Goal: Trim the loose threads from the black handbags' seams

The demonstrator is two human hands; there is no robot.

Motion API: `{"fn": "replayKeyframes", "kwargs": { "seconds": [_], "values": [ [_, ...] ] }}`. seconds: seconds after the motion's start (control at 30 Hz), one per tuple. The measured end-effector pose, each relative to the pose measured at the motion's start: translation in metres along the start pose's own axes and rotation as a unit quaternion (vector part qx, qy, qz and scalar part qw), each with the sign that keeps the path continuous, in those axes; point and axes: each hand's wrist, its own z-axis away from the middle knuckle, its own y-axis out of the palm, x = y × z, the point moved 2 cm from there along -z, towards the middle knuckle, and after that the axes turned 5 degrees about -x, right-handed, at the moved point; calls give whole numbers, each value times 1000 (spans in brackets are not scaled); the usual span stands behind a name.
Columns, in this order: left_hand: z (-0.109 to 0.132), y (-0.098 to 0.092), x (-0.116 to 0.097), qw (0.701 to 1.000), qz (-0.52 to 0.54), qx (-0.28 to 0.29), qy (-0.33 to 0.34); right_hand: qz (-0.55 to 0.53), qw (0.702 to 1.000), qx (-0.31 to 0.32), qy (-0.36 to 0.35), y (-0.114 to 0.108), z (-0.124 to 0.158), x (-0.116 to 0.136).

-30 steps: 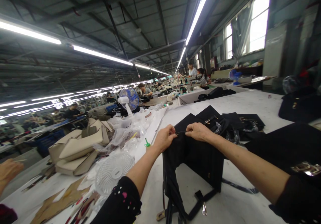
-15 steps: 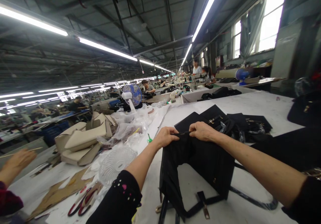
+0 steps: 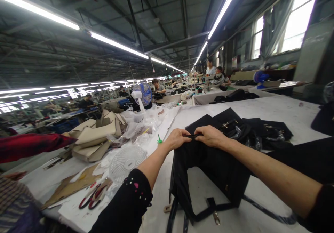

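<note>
Red sleeve (image 3: 31,146) of another person shows at the far left. Next we see one pair of scissors (image 3: 95,196) with red handles on the counter (image 3: 261,104). Behind them is a pile of tan bags (image 3: 94,139), too mixed up for us to count. One white fan (image 3: 127,163) lies flat near the scissors. One blue fan (image 3: 142,95) stands farther back, and a second blue fan (image 3: 258,77) sits far off at the right, so we count three fans.

In the middle is our left hand (image 3: 179,139). Its grip is closed, pinching the top edge of the black bag (image 3: 211,170). Our right hand (image 3: 211,136) is just beside it, and its grip is pinched tight on the same edge. The two hands almost touch. We count one bag in our two hands. It stands on the counter right in front of us, held up by that edge, with its straps (image 3: 208,208) lying loose below.

We think the bag is soft, floppy and not heavy, since it sags under our hands. The top edge looks like the best place to hold it. The metal clips (image 3: 216,218) on the straps may swing about.

To the right, more black bags (image 3: 263,134) lie in a heap, and we cannot count them.
</note>
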Motion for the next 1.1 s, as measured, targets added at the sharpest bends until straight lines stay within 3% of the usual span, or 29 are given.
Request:
{"fn": "replayKeyframes", "kwargs": {
  "seconds": [0.5, 1.1],
  "values": [
    [2, 0, 1, 999, 27, 24, 8, 21, 999, 13, 23, 3, -3, 4],
    [-1, 1, 2, 1000, -25, -2, 8, 20, 999, -3, 25, 4, -7, 3]
  ]
}}
